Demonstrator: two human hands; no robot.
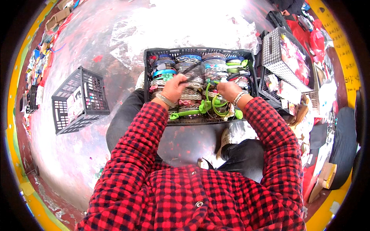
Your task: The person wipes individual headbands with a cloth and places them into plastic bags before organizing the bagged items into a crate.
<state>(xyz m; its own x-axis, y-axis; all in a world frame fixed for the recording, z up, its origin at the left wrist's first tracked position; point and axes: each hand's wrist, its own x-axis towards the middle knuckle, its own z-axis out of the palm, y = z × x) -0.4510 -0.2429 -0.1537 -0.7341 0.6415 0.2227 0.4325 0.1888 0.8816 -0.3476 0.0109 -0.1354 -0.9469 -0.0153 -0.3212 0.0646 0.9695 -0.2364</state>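
A black plastic crate (249, 69) stands in front of me, packed with rows of headbands (214, 63), several striped, blue or patterned. My left hand (173, 90) is closed over the left rows and grips a dark narrow strip (189, 69), blurred, perhaps a headband. At the right rows my right hand (230, 91) is closed, its fingertips on the upper end of a bright green headband (208, 94). More green headbands with knobbed ornaments (205, 106) lie loosely on top near the crate's front edge. A turquoise headband (164, 72) shows beyond my left hand.
At the left an open black crate (101, 92) rests on the floor with a few printed cards in it. To the right a grey woven basket (283, 63) of packaged goods sits on other containers. Clear plastic sheeting (131, 42) lies beyond the headband crate.
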